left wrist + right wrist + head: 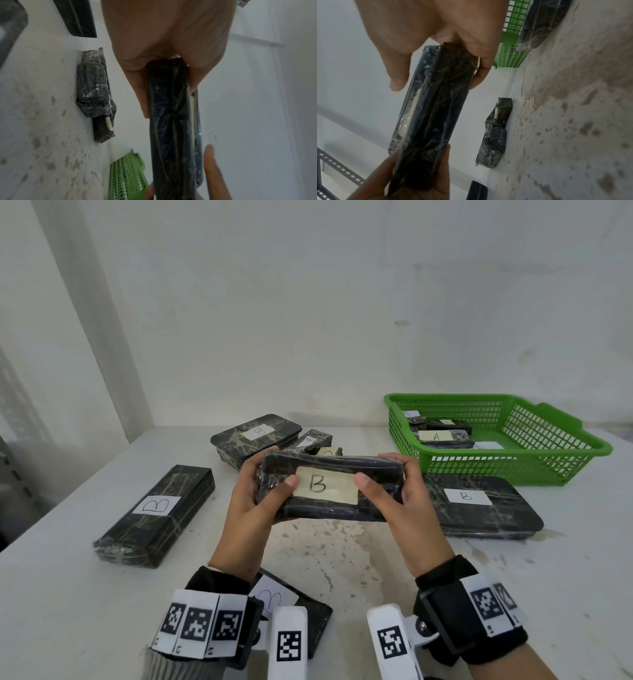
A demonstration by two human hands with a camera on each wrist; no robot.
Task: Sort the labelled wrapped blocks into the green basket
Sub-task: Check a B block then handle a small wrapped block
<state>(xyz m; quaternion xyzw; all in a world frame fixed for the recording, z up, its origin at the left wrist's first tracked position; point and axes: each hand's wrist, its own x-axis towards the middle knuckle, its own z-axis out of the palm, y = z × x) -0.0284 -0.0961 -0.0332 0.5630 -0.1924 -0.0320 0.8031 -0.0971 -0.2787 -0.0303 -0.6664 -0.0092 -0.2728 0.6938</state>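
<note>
Both my hands hold one black wrapped block with a cream label marked B above the table's middle. My left hand grips its left end, thumb on the label's edge. My right hand grips its right end the same way. The wrist views show the block edge-on pinched between thumb and fingers. The green basket stands at the back right with several wrapped blocks inside, one labelled A.
On the white table lie more wrapped blocks: a long one marked B at left, a flat one marked B at right, several at the back, one near my wrists. A wall rises behind.
</note>
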